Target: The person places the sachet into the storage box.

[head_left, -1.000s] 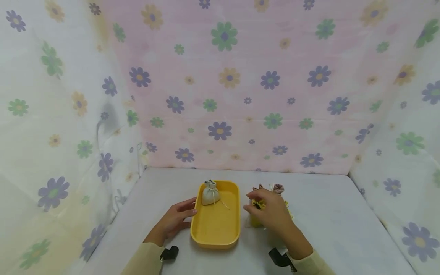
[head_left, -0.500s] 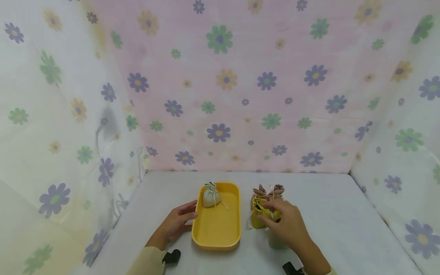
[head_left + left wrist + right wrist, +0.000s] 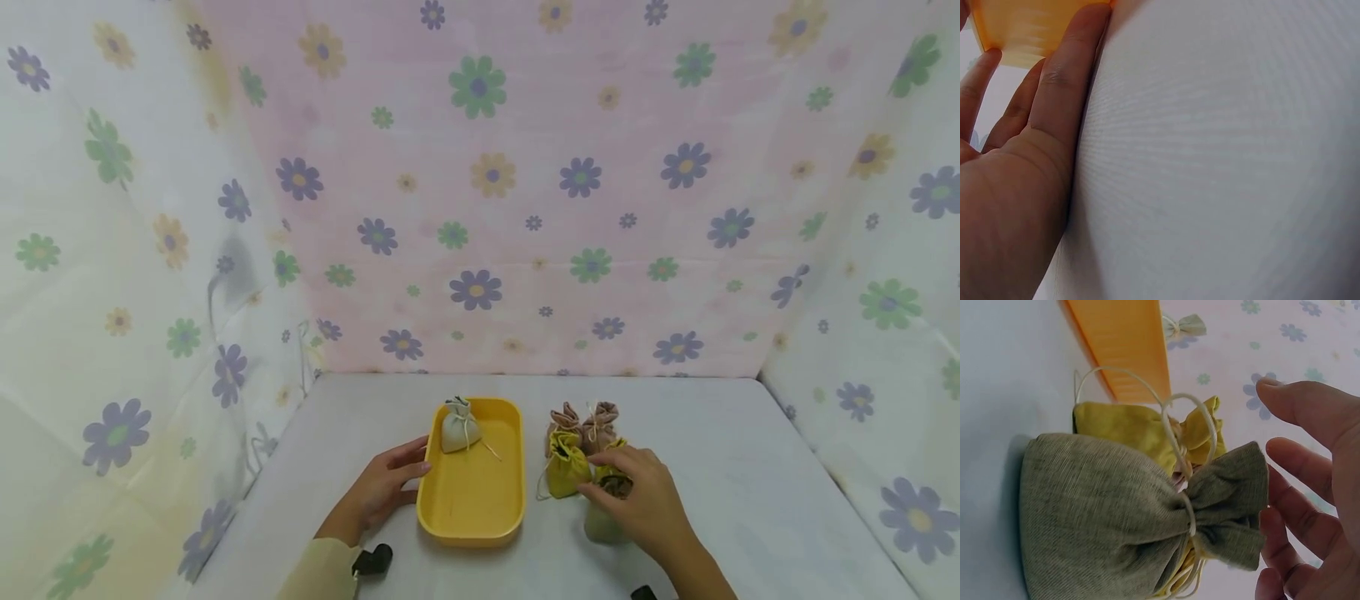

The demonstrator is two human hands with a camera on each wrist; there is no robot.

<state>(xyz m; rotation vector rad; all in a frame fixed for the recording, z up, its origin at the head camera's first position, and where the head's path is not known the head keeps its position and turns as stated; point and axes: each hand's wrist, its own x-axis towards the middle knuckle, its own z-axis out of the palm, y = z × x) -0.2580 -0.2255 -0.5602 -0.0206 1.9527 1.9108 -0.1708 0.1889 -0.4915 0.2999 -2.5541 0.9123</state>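
- Olive-green drawstring pouch (image 3: 1116, 512): standing on the white table (image 3: 720, 467) at the near end of a small cluster of pouches, just right of the yellow tray (image 3: 474, 533).
- Coarse woven cloth, bulging and rounded at the base, cinched tight at the neck by a pale cord (image 3: 1188, 462) with a flared ruffle above; probably soft, light and yielding, likely to slump if squeezed low down.
- Best taken at the gathered neck just under the ruffle, or by the cord loops; rough fabric, so little risk of slipping.
- Right hand (image 3: 637, 500): spread over the top of the pouch, fingers (image 3: 1310, 412) relaxed and slightly bent next to the ruffle, not closed on anything; contact with the cloth not clear from the wrist view.
- Yellow pouch (image 3: 564, 471): directly behind and touching the olive one, its cord looping out over the table.
- Two brownish pouches (image 3: 588, 417): further back in the same cluster, upright.
- Pale grey pouch (image 3: 459, 425): inside the tray at its far end.
- Left hand (image 3: 382, 492): fingers straight, resting flat on the table and pressed against the tray's left wall, holding nothing.
- Flowered cloth (image 3: 487, 183): hung behind and to both sides.
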